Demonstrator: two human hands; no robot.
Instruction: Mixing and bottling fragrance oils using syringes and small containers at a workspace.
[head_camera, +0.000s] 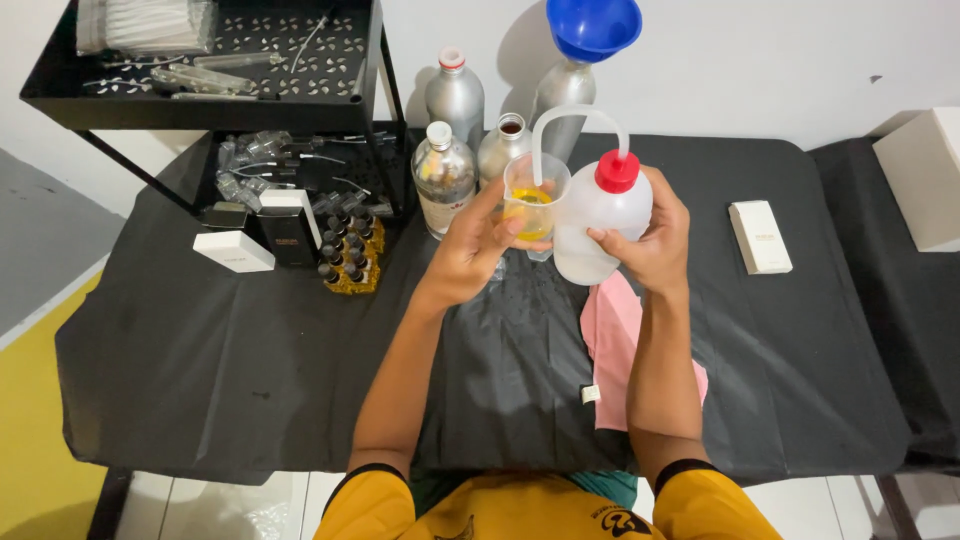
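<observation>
Right now I have both hands up over the black-covered table, and the step I judge to be in hand is feeding liquid from the wash bottle into the small clear beaker. My right hand is wrapped around the soft white bottle body, fingers closed on it; my left hand is closed around the beaker, which sits just beside the bottle, raised above the table. To do it well I would squeeze gently, keep the curved spout's tip inside the rim, and hold the beaker level so the yellow liquid does not slop.

Going from big to small: the black wire shelf at far left holds clear tubes and small parts; two aluminium bottles stand at the back, one topped with a blue funnel, the other red-capped, contents hidden; a third metal bottle stands open; a clear glass bottle seems nearly full of pale liquid. My wash bottle looks about a third full of clear fluid. The beaker has a shallow yellow layer. Tiny dark-capped vials of amber liquid cluster under the shelf. A pink cloth lies beneath my wrists
</observation>
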